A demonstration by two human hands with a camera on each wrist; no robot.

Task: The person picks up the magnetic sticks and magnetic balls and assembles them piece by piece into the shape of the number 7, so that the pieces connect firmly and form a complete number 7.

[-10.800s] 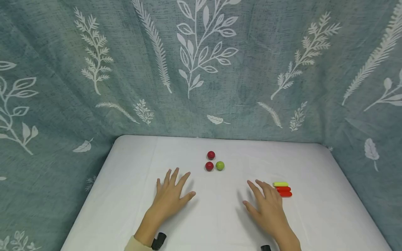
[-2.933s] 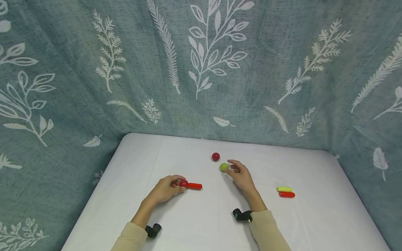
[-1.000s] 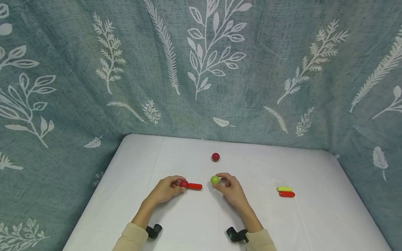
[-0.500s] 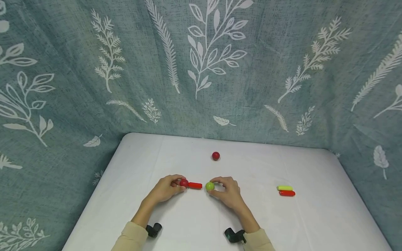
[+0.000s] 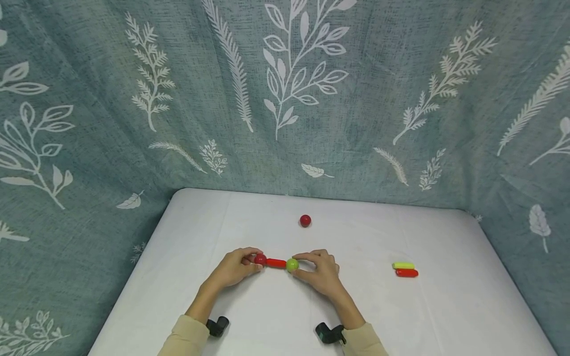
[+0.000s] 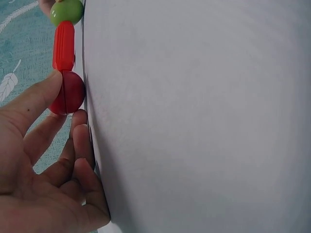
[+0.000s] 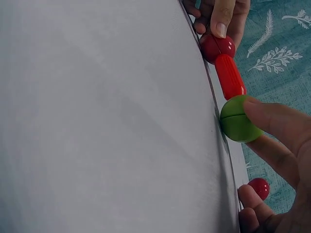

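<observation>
Pinching, left side: I have the left hand (image 5: 233, 269) gripping the held red ball (image 5: 260, 259) between thumb and finger; if that pinch slackens, the rounded surface could turn and swing the red stick (image 5: 276, 263) off line.
Pinching, right side: my right hand (image 5: 324, 274) grips the green ball (image 5: 292, 265) the same way, at the stick's other end; a thumb sliding on that curve could twist the ball away from the tip.
Red stick: it lies between the two balls, meeting both, with no finger along its middle — so uneven pushing might kick it sideways or pop an end loose.
Green joint: from these views I cannot tell whether the tip sits inside the ball or merely against it; letting go on a wrong guess would likely part them.
Loose red ball (image 5: 305, 220): alone, farther back on the tabletop (image 5: 267, 316), with nothing beside it to stop it — a stray knuckle could set it rolling.
Yellow stick (image 5: 403, 265) and spare red stick (image 5: 407, 273): side by side, right of my right hand; a wide sweep of the sleeve (image 5: 365, 340) could scatter them.
</observation>
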